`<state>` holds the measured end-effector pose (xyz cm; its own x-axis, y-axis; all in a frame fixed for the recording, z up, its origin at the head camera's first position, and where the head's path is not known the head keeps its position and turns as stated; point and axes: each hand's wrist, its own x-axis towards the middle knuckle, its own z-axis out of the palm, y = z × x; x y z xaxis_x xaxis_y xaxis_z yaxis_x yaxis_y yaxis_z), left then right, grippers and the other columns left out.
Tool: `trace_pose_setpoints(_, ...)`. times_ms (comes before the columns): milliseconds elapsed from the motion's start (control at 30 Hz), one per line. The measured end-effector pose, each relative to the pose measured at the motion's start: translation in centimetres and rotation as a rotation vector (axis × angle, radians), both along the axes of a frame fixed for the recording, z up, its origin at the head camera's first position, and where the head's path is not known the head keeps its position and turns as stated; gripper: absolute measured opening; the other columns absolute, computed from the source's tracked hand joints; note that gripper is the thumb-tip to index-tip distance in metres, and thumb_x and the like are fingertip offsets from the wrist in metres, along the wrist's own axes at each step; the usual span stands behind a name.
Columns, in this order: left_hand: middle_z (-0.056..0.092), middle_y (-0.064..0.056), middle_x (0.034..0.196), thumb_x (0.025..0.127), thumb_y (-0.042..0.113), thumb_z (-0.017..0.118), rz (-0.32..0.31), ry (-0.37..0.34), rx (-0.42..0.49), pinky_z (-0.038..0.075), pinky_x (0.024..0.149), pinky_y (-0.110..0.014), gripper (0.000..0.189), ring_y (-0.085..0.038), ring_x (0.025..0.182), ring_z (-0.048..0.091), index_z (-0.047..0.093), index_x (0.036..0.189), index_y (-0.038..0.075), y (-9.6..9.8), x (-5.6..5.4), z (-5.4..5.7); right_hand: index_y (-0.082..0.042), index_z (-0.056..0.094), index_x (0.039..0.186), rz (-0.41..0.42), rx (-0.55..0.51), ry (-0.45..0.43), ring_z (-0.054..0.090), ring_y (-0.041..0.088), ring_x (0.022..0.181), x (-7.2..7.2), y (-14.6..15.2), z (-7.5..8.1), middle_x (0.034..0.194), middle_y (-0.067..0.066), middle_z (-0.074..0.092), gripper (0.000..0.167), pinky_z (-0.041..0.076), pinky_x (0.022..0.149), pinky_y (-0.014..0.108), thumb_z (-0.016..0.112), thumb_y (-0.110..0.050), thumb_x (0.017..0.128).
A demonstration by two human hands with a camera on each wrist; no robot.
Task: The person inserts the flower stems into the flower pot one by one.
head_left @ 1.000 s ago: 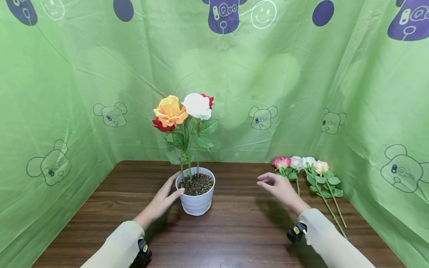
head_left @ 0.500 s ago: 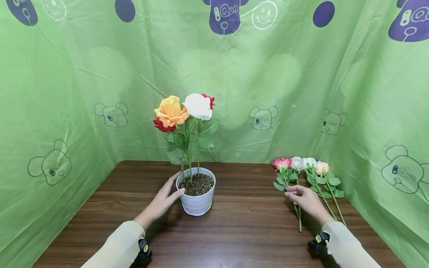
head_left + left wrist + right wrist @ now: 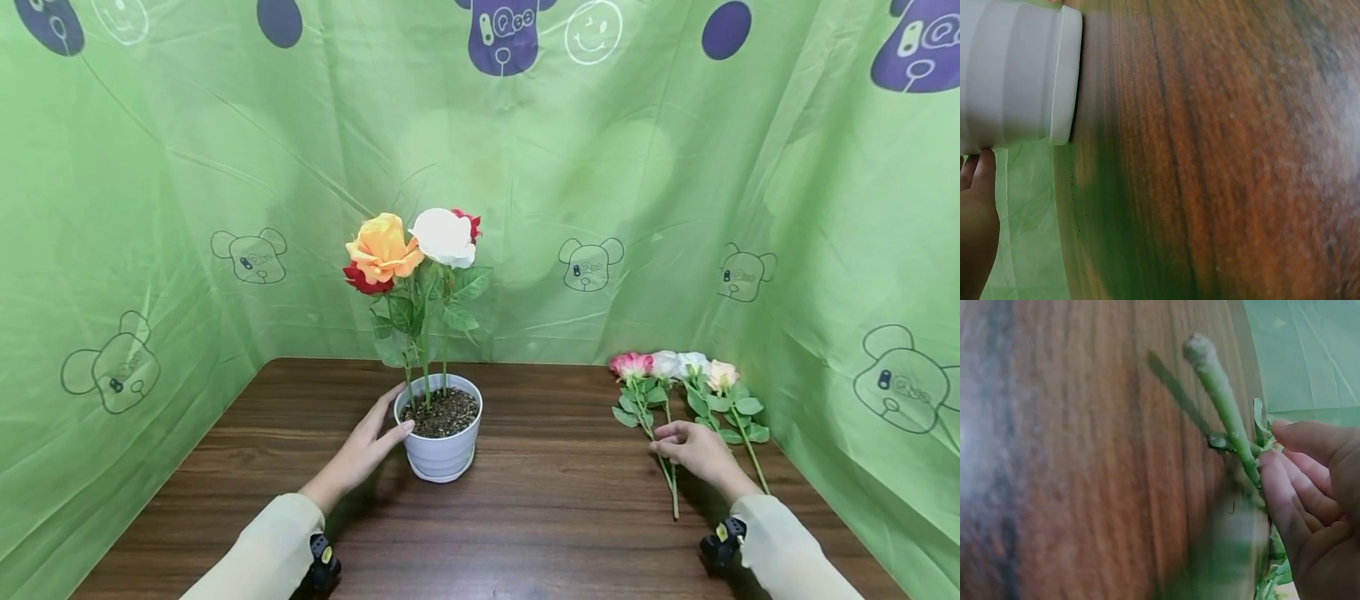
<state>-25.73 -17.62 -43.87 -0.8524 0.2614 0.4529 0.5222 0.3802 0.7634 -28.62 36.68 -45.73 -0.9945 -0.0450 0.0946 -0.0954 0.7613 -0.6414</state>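
Note:
At the left of the table in the head view, a white flower pot (image 3: 442, 457) of dark soil (image 3: 444, 414) holds an orange rose (image 3: 382, 248), a white rose (image 3: 442, 237) and red blooms partly hidden behind them. My left hand (image 3: 360, 450) grips the pot's left side, thumb at the rim; in the left wrist view its fingers touch the pot wall (image 3: 1013, 75). My right hand (image 3: 701, 454) pinches the stem of a pink rose (image 3: 632, 365) lying at the right. The right wrist view shows the stem's cut end (image 3: 1200, 353) tilting past my thumb and fingers.
Beside the pink rose lie white roses (image 3: 692, 364) and a peach rose (image 3: 722, 375), their leafy stems pointing toward me. A brown wooden table (image 3: 525, 508) carries everything. Green printed cloth (image 3: 525, 167) hangs round the back and both sides.
My right hand has moved right and down to the lying roses, and its fingers have closed on the pink rose's stem. My left hand stays at the pot.

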Motion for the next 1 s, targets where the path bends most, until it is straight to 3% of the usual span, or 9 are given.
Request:
trace_pose_setpoints(133,0.034,-0.022,0.156,0.102,0.018,0.059,0.001,0.006,-0.003,0.021,0.115,-0.059,0.063,-0.039,0.143,0.030,0.030,0.156,0.006,-0.4,-0.9,-1.1,0.003,0.070,0.109,0.009,0.096,0.009,0.067,0.016,0.072,-0.2,0.0,0.2,0.087,0.005,0.073,0.037,0.053,0.070,0.038,0.079,-0.025,0.087)
trace_pose_setpoints(333,0.034,-0.020,0.157,0.102,0.020,0.059,-0.017,0.011,0.009,0.021,0.115,-0.059,0.063,-0.036,0.144,0.030,0.031,0.156,0.006,-0.5,-1.1,-1.4,0.004,0.070,0.106,0.003,0.134,-0.015,0.065,0.016,0.072,-0.7,0.1,0.1,0.082,0.002,0.072,0.037,0.053,0.071,0.041,0.081,-0.023,0.083)
trace_pose_setpoints(533,0.035,-0.021,0.156,0.101,0.017,0.060,-0.010,0.022,-0.001,0.022,0.113,-0.060,0.063,-0.039,0.143,0.031,0.031,0.156,0.006,-0.5,-1.1,-1.5,0.005,0.071,0.108,-0.013,0.099,-0.054,0.065,0.015,0.068,-1.0,-0.1,0.1,0.078,0.002,0.071,0.036,0.053,0.066,0.036,0.080,-0.020,0.083)
trace_pose_setpoints(800,0.035,-0.020,0.157,0.101,0.021,0.060,-0.006,0.004,0.009,0.022,0.114,-0.059,0.063,-0.037,0.143,0.031,0.031,0.156,0.009,-0.5,-0.9,-1.3,0.008,0.071,0.112,-0.023,-0.018,-0.093,0.069,0.021,0.068,-0.5,-0.2,0.7,0.097,0.017,0.073,0.035,0.057,0.064,0.035,0.075,-0.017,0.088)
trace_pose_setpoints(1000,0.034,-0.022,0.156,0.101,0.019,0.060,-0.005,0.006,0.004,0.022,0.113,-0.061,0.065,-0.039,0.143,0.032,0.030,0.156,0.005,-0.5,-0.9,-1.3,0.009,0.071,0.111,-0.017,-0.049,-0.074,0.069,0.020,0.067,-0.5,-0.3,0.6,0.087,0.012,0.074,0.032,0.058,0.063,0.034,0.072,-0.016,0.091)
